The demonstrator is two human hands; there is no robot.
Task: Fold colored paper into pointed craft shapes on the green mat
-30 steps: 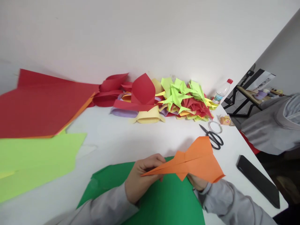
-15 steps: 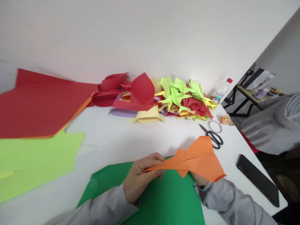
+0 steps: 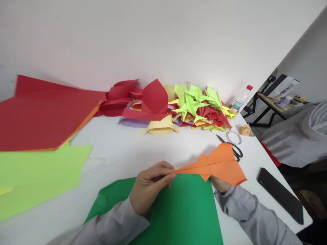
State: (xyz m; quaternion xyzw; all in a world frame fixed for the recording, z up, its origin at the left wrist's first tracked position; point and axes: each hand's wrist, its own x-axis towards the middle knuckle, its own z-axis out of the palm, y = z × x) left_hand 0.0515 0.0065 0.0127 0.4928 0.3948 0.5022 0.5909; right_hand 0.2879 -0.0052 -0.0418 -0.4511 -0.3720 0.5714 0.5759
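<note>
An orange folded paper plane (image 3: 217, 164) is held up over the table, its narrow nose pointing left and its wide end right. My left hand (image 3: 151, 185) pinches the very tip of the nose between thumb and fingers. Under the wide part, my right hand (image 3: 220, 185) grips the plane from below; its fingers are mostly hidden by the paper. Below both hands lies a green sheet (image 3: 178, 211) on the white table. Black-handled scissors (image 3: 236, 150) are partly covered by the plane's far wing.
Red sheets (image 3: 48, 119) and lime sheets (image 3: 43, 173) lie at left. Along the wall are rolled paper pieces (image 3: 154, 98) and a pile of folded paper (image 3: 194, 102). A bottle (image 3: 240, 98), tape roll (image 3: 233, 137), snack packet (image 3: 245, 129) and black phone (image 3: 281, 195) sit right. Beyond is a person's grey sleeve (image 3: 293, 136).
The plane has shifted slightly up and right, now covering more of the scissors. My left hand has moved a little left, out to the nose tip, showing more of the paper.
</note>
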